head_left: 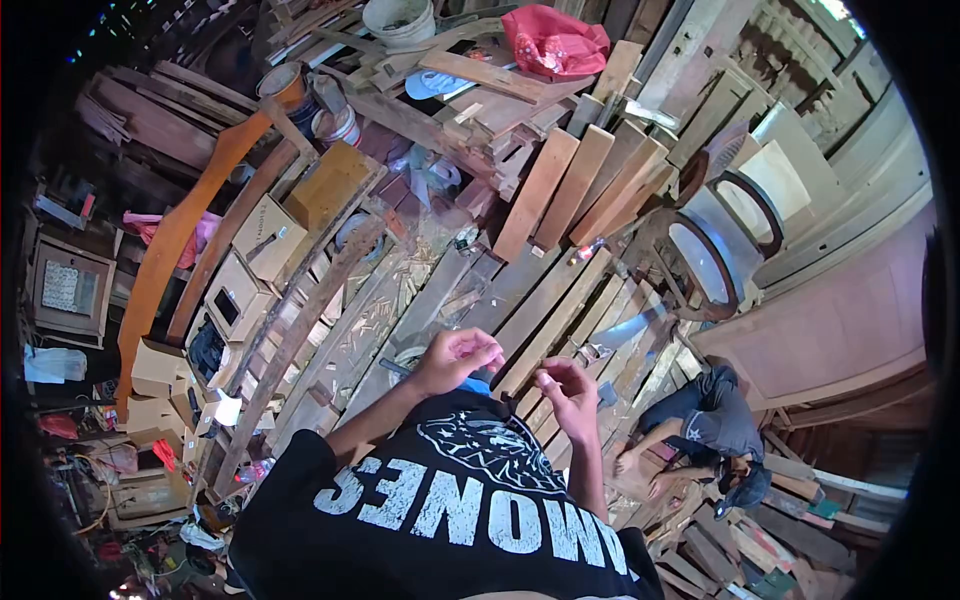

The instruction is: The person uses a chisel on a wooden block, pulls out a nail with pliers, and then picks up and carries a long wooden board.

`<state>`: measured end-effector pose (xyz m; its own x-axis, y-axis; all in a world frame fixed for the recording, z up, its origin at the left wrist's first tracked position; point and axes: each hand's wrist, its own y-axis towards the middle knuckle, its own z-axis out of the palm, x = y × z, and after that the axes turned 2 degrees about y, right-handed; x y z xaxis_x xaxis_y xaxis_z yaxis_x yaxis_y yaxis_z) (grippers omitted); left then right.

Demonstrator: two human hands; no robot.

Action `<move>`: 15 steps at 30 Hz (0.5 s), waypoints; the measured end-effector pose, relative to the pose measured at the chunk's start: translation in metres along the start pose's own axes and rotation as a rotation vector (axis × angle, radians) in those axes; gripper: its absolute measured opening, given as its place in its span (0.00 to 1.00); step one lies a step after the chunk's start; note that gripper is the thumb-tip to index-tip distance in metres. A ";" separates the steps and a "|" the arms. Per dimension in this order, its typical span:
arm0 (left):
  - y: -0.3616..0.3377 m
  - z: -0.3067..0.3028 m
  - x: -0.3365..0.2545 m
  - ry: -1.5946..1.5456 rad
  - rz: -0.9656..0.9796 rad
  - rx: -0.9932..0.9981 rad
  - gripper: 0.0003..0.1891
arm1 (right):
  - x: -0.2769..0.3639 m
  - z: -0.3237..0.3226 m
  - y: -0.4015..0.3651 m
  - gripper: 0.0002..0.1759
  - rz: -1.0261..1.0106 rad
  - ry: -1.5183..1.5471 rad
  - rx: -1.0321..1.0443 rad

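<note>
My left hand (460,361) is held in front of my chest, its fingers curled in towards the thumb. Level with it, a short gap away, my right hand (571,396) has its fingers bent and the thumb close to the forefinger. Whatever either hand may hold is too small or hidden to make out. Beneath the hands lie long wooden planks (548,318), side by side. Just below the left hand shows a patch of something blue (481,375). A dark bar-shaped thing (394,367) sticks out near my left wrist.
A person (715,430) crouches at the right, hands near a wooden piece. Upright boards (537,195) and oval-framed chair backs (703,262) stand ahead. Cardboard boxes (268,238) and a long curved orange-brown board (187,225) are at the left. A red bag (556,40) lies at the back.
</note>
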<state>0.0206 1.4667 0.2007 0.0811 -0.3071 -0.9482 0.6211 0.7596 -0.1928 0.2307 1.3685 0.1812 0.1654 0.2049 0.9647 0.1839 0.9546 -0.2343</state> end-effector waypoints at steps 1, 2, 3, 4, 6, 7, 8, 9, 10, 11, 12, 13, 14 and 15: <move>0.005 -0.006 -0.002 0.013 0.000 -0.033 0.08 | 0.003 0.004 0.011 0.14 0.006 0.004 0.004; 0.010 -0.011 -0.004 0.000 -0.005 -0.054 0.08 | 0.007 0.008 0.022 0.14 0.001 0.045 0.017; 0.017 -0.017 -0.005 0.006 -0.003 -0.052 0.08 | 0.011 0.011 0.033 0.15 -0.011 0.084 0.029; 0.024 -0.022 -0.006 0.003 -0.002 -0.066 0.09 | 0.013 0.013 0.044 0.15 -0.034 0.056 0.039; 0.038 -0.027 -0.008 -0.017 -0.022 -0.080 0.10 | 0.014 0.016 0.060 0.15 -0.046 0.039 0.048; 0.044 -0.028 -0.011 -0.022 -0.037 -0.074 0.10 | 0.012 0.017 0.064 0.16 -0.070 0.054 0.034; 0.050 -0.026 -0.015 -0.004 -0.056 -0.069 0.09 | 0.012 0.017 0.063 0.16 -0.058 0.053 0.026; 0.058 -0.026 -0.021 0.019 -0.065 -0.064 0.09 | 0.015 0.018 0.067 0.16 -0.064 0.096 0.017; 0.063 -0.023 -0.027 -0.025 -0.060 -0.043 0.10 | 0.016 0.019 0.071 0.17 -0.073 0.143 0.009; 0.066 -0.022 -0.033 -0.021 -0.068 -0.040 0.10 | 0.015 0.018 0.073 0.17 -0.068 0.151 0.004; 0.069 -0.021 -0.038 -0.006 -0.046 -0.008 0.10 | 0.012 0.016 0.075 0.17 -0.044 0.153 -0.003; 0.074 -0.022 -0.042 0.008 -0.021 0.025 0.10 | 0.010 0.015 0.079 0.17 -0.022 0.154 -0.011; 0.078 -0.024 -0.042 0.032 -0.015 0.033 0.10 | 0.010 0.014 0.082 0.17 0.001 0.153 -0.020; 0.082 -0.027 -0.042 0.030 -0.022 0.034 0.10 | 0.009 0.011 0.086 0.17 0.007 0.155 -0.023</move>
<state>0.0473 1.5578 0.2178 0.0438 -0.3057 -0.9511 0.6487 0.7328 -0.2056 0.2373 1.4547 0.1710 0.3138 0.1742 0.9334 0.2036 0.9478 -0.2454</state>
